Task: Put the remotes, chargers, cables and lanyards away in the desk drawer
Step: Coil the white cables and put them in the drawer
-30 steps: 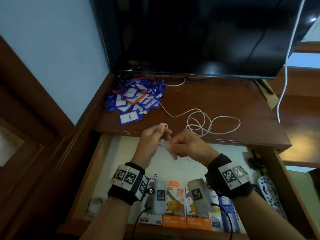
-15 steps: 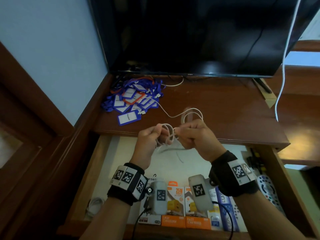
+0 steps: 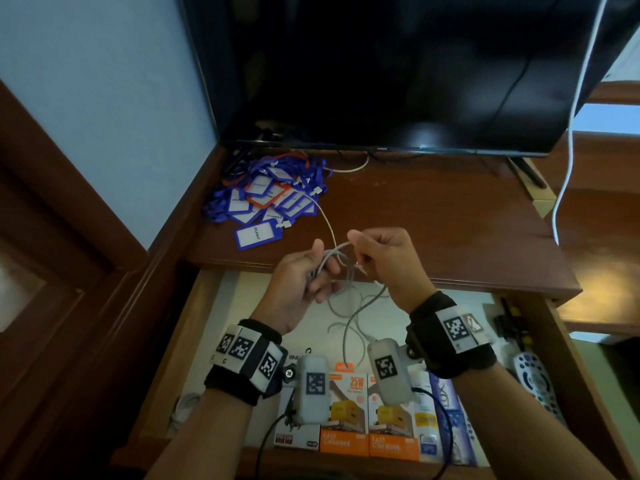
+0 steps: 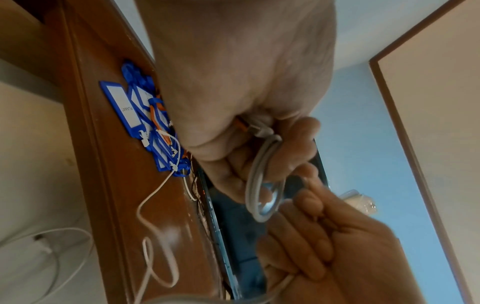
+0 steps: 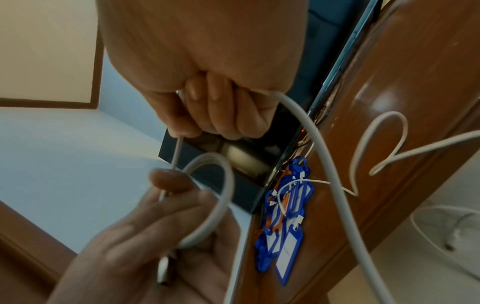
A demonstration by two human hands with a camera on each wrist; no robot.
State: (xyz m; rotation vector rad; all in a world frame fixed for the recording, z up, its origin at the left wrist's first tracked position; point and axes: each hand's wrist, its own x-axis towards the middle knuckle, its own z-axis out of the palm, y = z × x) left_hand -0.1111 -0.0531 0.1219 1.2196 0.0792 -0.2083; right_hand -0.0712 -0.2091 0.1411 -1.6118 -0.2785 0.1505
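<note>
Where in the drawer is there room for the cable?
The drawer's white floor is bare left of the hands, behind the charger boxes. The front is crowded with boxes, the right side with a remote. A small cable fills the front-left corner.

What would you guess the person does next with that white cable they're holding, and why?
Probably another wrap: the right hand brings the loose run round onto the coil. The left hand already holds a few loops of the white cable, while a long slack tail hangs toward the open drawer and another run trails back to the lanyards, so it looks too loose to stow yet.
</note>
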